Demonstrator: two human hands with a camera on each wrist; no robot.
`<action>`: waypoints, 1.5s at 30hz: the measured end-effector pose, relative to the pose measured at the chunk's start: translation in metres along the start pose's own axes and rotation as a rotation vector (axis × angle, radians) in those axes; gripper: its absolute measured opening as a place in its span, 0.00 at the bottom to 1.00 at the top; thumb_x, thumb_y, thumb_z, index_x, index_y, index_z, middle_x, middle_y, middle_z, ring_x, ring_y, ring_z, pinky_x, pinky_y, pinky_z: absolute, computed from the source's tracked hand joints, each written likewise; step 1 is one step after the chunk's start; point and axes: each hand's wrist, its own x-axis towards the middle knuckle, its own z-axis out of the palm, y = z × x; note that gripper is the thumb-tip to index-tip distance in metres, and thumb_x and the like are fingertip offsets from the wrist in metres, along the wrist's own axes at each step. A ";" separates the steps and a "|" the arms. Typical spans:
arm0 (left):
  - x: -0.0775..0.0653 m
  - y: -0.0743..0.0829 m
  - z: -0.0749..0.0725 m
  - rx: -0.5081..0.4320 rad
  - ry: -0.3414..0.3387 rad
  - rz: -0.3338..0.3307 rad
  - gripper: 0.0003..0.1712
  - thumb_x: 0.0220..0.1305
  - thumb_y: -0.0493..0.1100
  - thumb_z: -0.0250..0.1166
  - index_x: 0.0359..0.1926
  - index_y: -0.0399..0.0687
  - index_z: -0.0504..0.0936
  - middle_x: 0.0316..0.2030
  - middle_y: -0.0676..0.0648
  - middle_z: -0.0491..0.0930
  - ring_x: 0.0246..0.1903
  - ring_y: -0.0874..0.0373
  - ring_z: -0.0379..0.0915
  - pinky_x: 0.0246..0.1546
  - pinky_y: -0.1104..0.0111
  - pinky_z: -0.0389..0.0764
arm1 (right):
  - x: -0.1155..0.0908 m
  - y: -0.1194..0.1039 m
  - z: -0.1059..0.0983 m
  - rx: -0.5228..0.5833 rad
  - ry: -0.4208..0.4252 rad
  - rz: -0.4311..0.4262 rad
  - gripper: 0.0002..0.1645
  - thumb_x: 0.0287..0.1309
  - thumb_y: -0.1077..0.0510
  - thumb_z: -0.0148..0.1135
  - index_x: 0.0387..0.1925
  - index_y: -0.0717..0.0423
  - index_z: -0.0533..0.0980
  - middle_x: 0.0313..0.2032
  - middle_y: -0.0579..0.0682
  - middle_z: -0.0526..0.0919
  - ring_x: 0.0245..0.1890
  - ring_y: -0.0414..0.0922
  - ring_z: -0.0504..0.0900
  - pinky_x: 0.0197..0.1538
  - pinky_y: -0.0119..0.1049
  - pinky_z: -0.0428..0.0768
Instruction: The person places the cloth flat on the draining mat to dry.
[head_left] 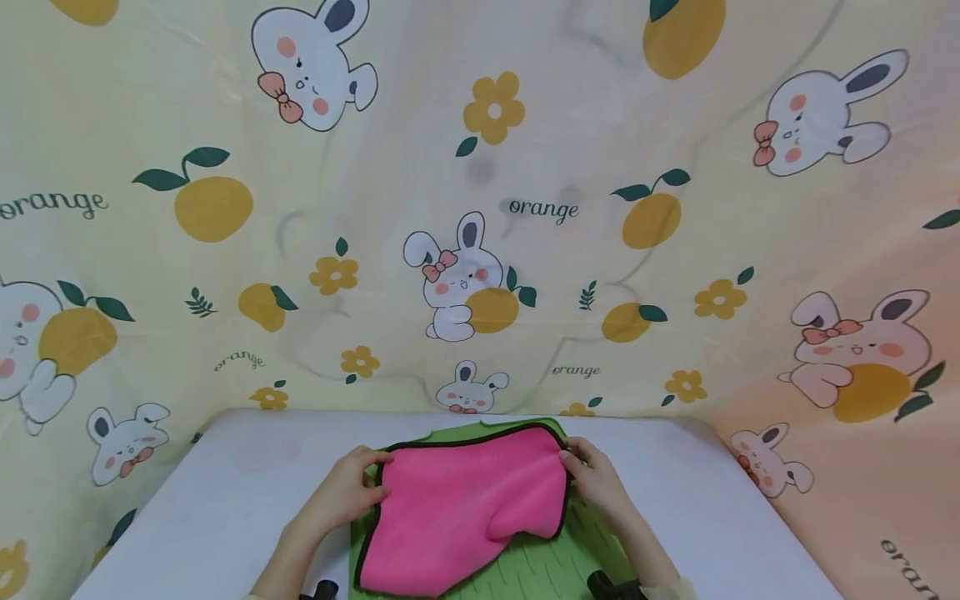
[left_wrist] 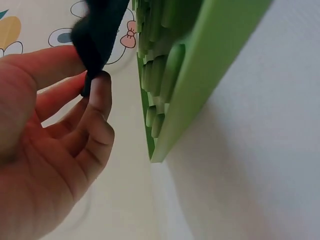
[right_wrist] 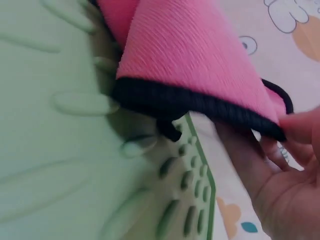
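Observation:
A pink cloth [head_left: 457,500] with black edging is spread above a green ridged board [head_left: 562,558]. My left hand [head_left: 347,492] pinches the cloth's upper left edge. In the left wrist view the black edging [left_wrist: 102,35] lies between thumb and fingers, beside the board's raised side. At the upper right corner my right hand [head_left: 600,479] pinches the cloth, with its thumb on the pink side and its fingers behind. The right wrist view shows the cloth [right_wrist: 175,50] hanging over the board's raised ribs [right_wrist: 82,103], and a small black loop under its edge. The cloth's lower right part is folded.
The board lies on a white table [head_left: 225,492]. Behind and at the sides hangs a pale curtain [head_left: 420,167] printed with rabbits and oranges. Black wrist-mounted pieces [head_left: 611,586] show at the bottom of the head view.

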 end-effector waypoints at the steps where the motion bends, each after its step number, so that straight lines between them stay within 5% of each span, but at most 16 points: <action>1: 0.000 0.000 0.001 -0.002 0.003 0.018 0.27 0.55 0.30 0.76 0.57 0.33 0.83 0.46 0.42 0.79 0.29 0.60 0.72 0.28 0.71 0.77 | 0.003 -0.002 -0.001 -0.016 0.013 -0.006 0.20 0.79 0.60 0.52 0.64 0.68 0.72 0.52 0.61 0.81 0.42 0.45 0.81 0.39 0.39 0.83; 8: 0.001 0.000 0.005 -0.004 0.009 0.078 0.31 0.54 0.22 0.70 0.62 0.25 0.78 0.51 0.36 0.76 0.28 0.63 0.72 0.28 0.72 0.77 | 0.029 -0.012 -0.010 -0.269 0.110 -0.092 0.18 0.76 0.60 0.56 0.59 0.65 0.78 0.47 0.60 0.84 0.48 0.53 0.80 0.47 0.42 0.77; 14: 0.001 0.000 0.006 0.042 0.040 0.032 0.27 0.58 0.26 0.68 0.60 0.27 0.80 0.51 0.39 0.78 0.30 0.60 0.69 0.30 0.69 0.73 | 0.054 -0.004 -0.003 -0.452 0.088 -0.218 0.12 0.67 0.62 0.66 0.49 0.62 0.83 0.36 0.52 0.87 0.38 0.48 0.82 0.42 0.43 0.77; 20: -0.001 -0.003 0.006 0.140 0.056 0.009 0.28 0.58 0.33 0.70 0.60 0.29 0.81 0.52 0.39 0.79 0.42 0.51 0.77 0.46 0.57 0.80 | 0.071 0.011 0.006 -0.549 0.053 -0.242 0.09 0.64 0.63 0.69 0.45 0.60 0.84 0.34 0.50 0.87 0.36 0.48 0.84 0.42 0.46 0.81; 24: -0.003 -0.005 0.004 0.250 0.015 -0.027 0.30 0.60 0.40 0.71 0.63 0.33 0.81 0.58 0.37 0.79 0.56 0.36 0.75 0.56 0.36 0.72 | 0.078 0.020 0.009 -0.594 0.019 -0.232 0.09 0.63 0.63 0.70 0.44 0.61 0.83 0.33 0.50 0.87 0.37 0.50 0.85 0.45 0.49 0.82; 27: -0.004 -0.007 0.004 0.318 -0.032 -0.066 0.32 0.62 0.45 0.71 0.66 0.38 0.80 0.64 0.37 0.76 0.61 0.31 0.69 0.55 0.30 0.66 | 0.081 0.025 0.012 -0.603 0.013 -0.227 0.09 0.62 0.64 0.71 0.44 0.61 0.83 0.32 0.50 0.87 0.37 0.50 0.85 0.46 0.49 0.82; 45: -0.003 -0.008 0.008 0.358 -0.139 -0.177 0.38 0.65 0.49 0.66 0.73 0.40 0.72 0.72 0.36 0.69 0.68 0.28 0.60 0.59 0.25 0.59 | 0.088 0.028 0.018 -0.665 -0.030 -0.239 0.10 0.59 0.65 0.73 0.42 0.62 0.83 0.30 0.49 0.84 0.35 0.48 0.83 0.44 0.48 0.82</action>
